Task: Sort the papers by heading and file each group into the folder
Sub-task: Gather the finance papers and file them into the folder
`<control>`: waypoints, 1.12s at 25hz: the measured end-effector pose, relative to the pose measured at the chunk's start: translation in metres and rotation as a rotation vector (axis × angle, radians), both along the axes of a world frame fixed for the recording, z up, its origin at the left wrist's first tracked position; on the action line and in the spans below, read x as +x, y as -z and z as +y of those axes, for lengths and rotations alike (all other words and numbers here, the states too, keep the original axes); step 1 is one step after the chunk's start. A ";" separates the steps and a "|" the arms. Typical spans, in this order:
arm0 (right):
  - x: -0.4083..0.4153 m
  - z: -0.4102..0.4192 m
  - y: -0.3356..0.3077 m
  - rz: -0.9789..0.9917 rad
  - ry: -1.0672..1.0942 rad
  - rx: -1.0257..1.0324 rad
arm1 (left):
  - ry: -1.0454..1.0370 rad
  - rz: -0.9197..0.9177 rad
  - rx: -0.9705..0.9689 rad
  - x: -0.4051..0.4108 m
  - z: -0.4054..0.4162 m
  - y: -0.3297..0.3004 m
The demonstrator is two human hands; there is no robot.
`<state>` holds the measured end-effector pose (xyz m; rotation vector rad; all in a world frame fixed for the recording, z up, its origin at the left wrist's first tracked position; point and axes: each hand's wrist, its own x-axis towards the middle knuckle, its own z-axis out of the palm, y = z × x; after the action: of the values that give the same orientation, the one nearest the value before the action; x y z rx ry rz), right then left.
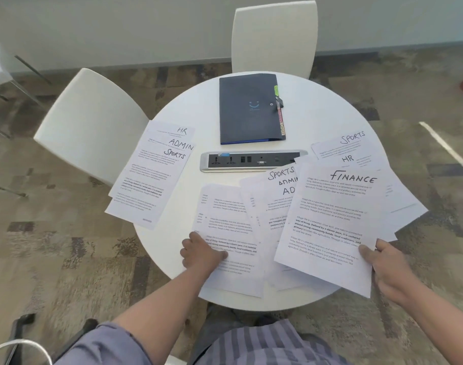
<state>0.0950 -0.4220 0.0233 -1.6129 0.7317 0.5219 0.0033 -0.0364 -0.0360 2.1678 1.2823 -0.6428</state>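
Printed papers with handwritten headings lie spread over a round white table (pixel 172 106). My right hand (pixel 388 270) grips the lower right corner of the FINANCE sheet (pixel 330 219), which is lifted over other sheets. My left hand (pixel 202 252) presses with curled fingers on a heap of sheets (pixel 230 214) near the front edge. Between them lie sheets headed SPORTS and ADMIN (pixel 280 185). A stack at the left (pixel 151 172) shows HR, ADMIN and SPORTS. Sheets headed SPORTS and HR (pixel 351 148) lie at the right. The dark folder (pixel 249 109) lies closed at the back, with coloured tabs along its right edge.
A grey power socket strip (pixel 251 160) is set into the middle of the table. One white chair (pixel 275 35) stands behind the table and another (pixel 85 122) at its left. Patterned carpet surrounds the table.
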 end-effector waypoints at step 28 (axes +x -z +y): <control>0.005 -0.001 0.009 0.048 -0.063 0.018 | 0.032 0.045 -0.002 0.008 0.012 0.000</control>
<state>0.0997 -0.4233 0.0143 -1.6151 0.7122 0.6132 0.0111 -0.0246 -0.0358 2.1878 1.2723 -0.7093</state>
